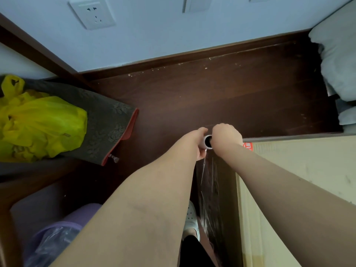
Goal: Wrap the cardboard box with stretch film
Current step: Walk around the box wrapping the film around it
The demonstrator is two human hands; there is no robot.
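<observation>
A tall pale cardboard box (300, 180) fills the lower right, its top face toward me, with a red label at its far left corner. The stretch film roll (207, 142) is held upright just past that corner, its dark core hole facing me. My left hand (200, 145) grips the roll from the left. My right hand (226, 138) curls round it from the right. A clear sheet of film (209, 189) runs from the roll back toward me along the box's left side.
The floor is dark wood (221, 93), with a white wall and a socket (91, 13) behind. A yellow plastic bag (38, 122) lies on a dark patterned cushion (107, 122) at left. White bedding (339, 64) sits at right. A purple item is at lower left.
</observation>
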